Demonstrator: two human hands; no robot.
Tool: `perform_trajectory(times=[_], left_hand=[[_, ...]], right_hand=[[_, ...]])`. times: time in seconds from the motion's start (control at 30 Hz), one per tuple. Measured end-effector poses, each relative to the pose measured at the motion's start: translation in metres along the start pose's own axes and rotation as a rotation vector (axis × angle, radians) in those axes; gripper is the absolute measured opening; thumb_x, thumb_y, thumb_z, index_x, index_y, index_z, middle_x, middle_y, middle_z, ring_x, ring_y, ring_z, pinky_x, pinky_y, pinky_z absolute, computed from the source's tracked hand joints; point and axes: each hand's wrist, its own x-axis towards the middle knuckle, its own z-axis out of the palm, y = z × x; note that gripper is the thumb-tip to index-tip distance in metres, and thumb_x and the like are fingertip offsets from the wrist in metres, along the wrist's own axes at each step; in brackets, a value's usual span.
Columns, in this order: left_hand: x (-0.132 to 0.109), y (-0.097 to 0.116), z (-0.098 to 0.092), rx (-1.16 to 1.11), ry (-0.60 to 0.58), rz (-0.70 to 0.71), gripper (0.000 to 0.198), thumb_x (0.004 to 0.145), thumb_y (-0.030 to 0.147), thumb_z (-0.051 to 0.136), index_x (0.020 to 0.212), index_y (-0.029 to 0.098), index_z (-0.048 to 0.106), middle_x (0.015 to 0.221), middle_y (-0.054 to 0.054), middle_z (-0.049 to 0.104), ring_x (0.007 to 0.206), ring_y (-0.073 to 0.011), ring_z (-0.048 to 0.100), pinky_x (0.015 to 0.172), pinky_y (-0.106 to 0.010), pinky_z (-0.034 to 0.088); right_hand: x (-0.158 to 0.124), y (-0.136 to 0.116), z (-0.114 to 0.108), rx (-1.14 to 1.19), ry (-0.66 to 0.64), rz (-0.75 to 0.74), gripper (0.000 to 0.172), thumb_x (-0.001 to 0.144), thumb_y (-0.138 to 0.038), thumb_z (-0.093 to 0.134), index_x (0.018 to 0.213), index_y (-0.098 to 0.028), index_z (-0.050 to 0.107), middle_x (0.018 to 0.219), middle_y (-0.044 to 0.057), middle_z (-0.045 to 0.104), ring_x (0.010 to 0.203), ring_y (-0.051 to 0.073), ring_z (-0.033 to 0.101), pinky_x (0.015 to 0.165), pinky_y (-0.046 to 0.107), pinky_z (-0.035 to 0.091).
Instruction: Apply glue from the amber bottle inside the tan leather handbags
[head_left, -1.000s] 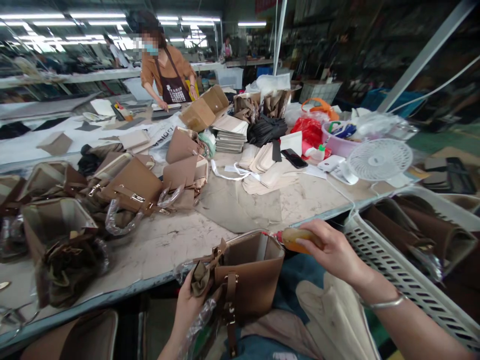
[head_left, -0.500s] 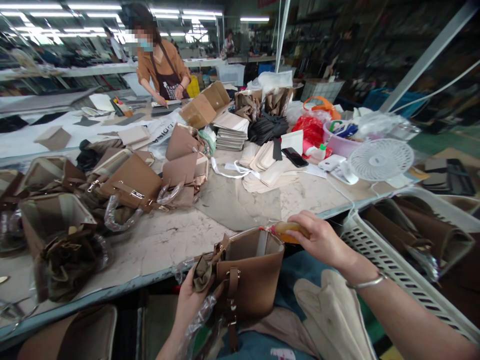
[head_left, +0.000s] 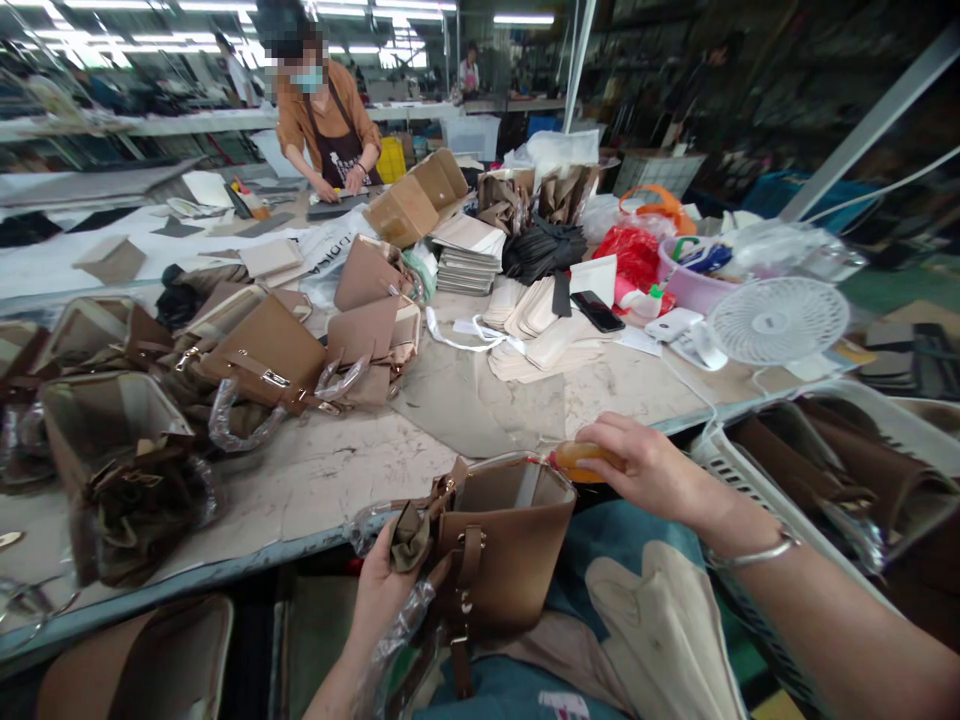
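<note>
A brown handbag stands upright and open over my lap, against the table's front edge. My left hand is closed on the bag's bunched olive lining at its left side, beside a plastic-wrapped handle. In my right hand is a yellow glue bottle with a red tip. That tip touches or nearly touches the bag's top rim at the far right corner.
Several brown bags lie on the left of the table. Beige pieces, a phone and a white fan are further back. A white basket holds bags at right. A person works across the table.
The view has shifted slightly. The bottle tip stays at about the same corner of the rim, and both hands keep their hold. Across the table, the person's hands have moved closer together.
</note>
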Motion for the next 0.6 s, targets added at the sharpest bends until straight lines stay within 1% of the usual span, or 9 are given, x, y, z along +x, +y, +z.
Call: perform_trajectory(times=[0.1, 0.13, 0.2, 0.3, 0.4, 0.5, 0.6], left_hand=[[-0.001, 0.0, 0.003, -0.002, 0.047, 0.034, 0.044, 0.054, 0.028, 0.086, 0.093, 0.017, 0.069, 0.087, -0.002, 0.071, 0.077, -0.018, 0.065, 0.072, -0.026, 0.055], [-0.002, 0.0, 0.003, 0.009, 0.047, 0.043, 0.045, 0.053, 0.027, 0.086, 0.093, 0.017, 0.069, 0.086, -0.002, 0.072, 0.077, -0.0179, 0.064, 0.072, -0.026, 0.055], [-0.002, 0.0, 0.002, 0.039, 0.023, 0.051, 0.046, 0.052, 0.024, 0.087, 0.094, 0.017, 0.069, 0.087, -0.002, 0.072, 0.079, -0.0177, 0.064, 0.073, -0.025, 0.054], [-0.002, -0.001, 0.0, 0.072, -0.004, 0.058, 0.045, 0.056, 0.024, 0.086, 0.097, 0.018, 0.068, 0.088, -0.001, 0.072, 0.081, -0.0178, 0.064, 0.076, -0.025, 0.053], [0.0, -0.004, -0.003, 0.141, -0.05, 0.094, 0.046, 0.057, 0.021, 0.084, 0.1, 0.018, 0.068, 0.094, -0.002, 0.073, 0.087, -0.0196, 0.065, 0.082, -0.026, 0.051], [0.002, -0.005, -0.004, 0.212, -0.067, 0.161, 0.038, 0.065, 0.024, 0.08, 0.101, 0.018, 0.07, 0.096, -0.003, 0.074, 0.093, -0.0217, 0.066, 0.086, -0.028, 0.05], [0.002, 0.0, -0.004, 0.252, -0.095, 0.206, 0.031, 0.071, 0.028, 0.076, 0.1, 0.018, 0.072, 0.094, -0.004, 0.075, 0.092, -0.0222, 0.066, 0.085, -0.028, 0.05]], right_hand=[[0.004, -0.001, 0.001, -0.008, -0.034, 0.014, 0.016, 0.088, -0.012, 0.056, 0.099, -0.022, 0.061, 0.091, 0.006, 0.058, 0.086, 0.021, 0.058, 0.076, 0.031, 0.047], [0.005, -0.001, 0.002, -0.016, -0.044, 0.022, 0.017, 0.088, -0.012, 0.056, 0.1, -0.022, 0.061, 0.091, 0.006, 0.058, 0.086, 0.021, 0.058, 0.075, 0.031, 0.047], [0.005, 0.0, 0.003, -0.037, -0.057, 0.037, 0.017, 0.087, -0.011, 0.056, 0.1, -0.021, 0.061, 0.09, 0.006, 0.057, 0.085, 0.021, 0.058, 0.075, 0.032, 0.047], [0.002, 0.0, 0.002, -0.077, -0.064, 0.057, 0.016, 0.086, -0.01, 0.054, 0.098, -0.02, 0.059, 0.089, 0.006, 0.057, 0.084, 0.021, 0.058, 0.075, 0.032, 0.047], [-0.002, 0.0, -0.002, -0.087, -0.081, 0.071, 0.016, 0.086, -0.011, 0.053, 0.098, -0.021, 0.058, 0.09, 0.006, 0.057, 0.085, 0.021, 0.057, 0.076, 0.033, 0.047], [-0.005, 0.0, -0.005, -0.092, -0.08, 0.079, 0.016, 0.087, -0.012, 0.051, 0.1, -0.02, 0.058, 0.09, 0.006, 0.057, 0.085, 0.022, 0.057, 0.077, 0.034, 0.047], [-0.008, 0.002, -0.007, -0.067, -0.072, 0.082, 0.013, 0.088, -0.015, 0.051, 0.097, -0.02, 0.059, 0.088, 0.006, 0.059, 0.084, 0.022, 0.058, 0.075, 0.035, 0.047]])
